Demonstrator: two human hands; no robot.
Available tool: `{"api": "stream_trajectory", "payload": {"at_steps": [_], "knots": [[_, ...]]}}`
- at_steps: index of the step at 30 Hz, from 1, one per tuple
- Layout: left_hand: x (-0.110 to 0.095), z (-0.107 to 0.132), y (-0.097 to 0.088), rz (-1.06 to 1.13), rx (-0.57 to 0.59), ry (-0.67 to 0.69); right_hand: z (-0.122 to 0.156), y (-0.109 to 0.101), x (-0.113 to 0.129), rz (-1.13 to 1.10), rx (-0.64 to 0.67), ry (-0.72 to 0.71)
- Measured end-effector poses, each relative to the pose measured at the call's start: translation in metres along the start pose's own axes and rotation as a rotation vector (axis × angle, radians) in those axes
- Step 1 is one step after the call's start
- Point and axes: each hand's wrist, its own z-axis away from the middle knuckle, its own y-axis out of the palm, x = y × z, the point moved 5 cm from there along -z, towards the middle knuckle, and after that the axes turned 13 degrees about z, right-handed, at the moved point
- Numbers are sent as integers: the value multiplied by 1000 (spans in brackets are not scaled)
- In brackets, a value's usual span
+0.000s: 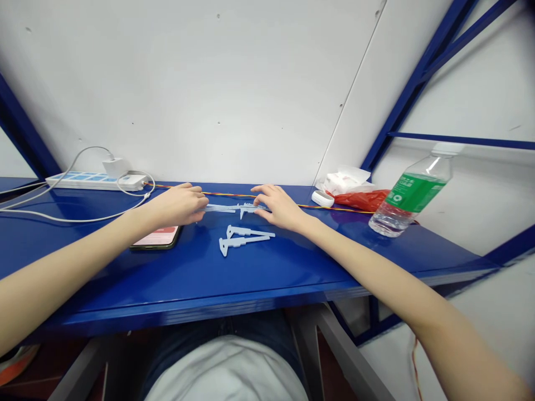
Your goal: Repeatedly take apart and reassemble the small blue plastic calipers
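Several pale blue plastic vernier calipers lie on the blue table (200,278). A group of overlapping calipers (223,208) stretches between my hands. My left hand (181,204) has its fingers curled together over the left end of this group, hiding that end. Over the right end, beside the jaws, is my right hand (279,207), its fingers apart and its thumb low next to the calipers. Closer to me lie two more calipers, an upper one (247,231) and a lower one (242,242), jaws to the left, with neither hand on them.
A phone (156,236) lies below my left wrist. At the back left are a power strip (92,180), a charger (116,167) and white cables. To the right are a tissue pack (345,181), a red bag (361,199), a white oval object (322,199) and a water bottle (413,192).
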Motion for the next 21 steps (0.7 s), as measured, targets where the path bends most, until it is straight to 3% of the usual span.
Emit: {"api": "stream_trajectory", "payload": {"at_steps": [11,21], "knots": [[3,1,-3,87,-64,14,1,-10,5,66,-114,-64],[-30,-4,-15,19,-161,103,-2,-25,36,69,-198,-159]]}}
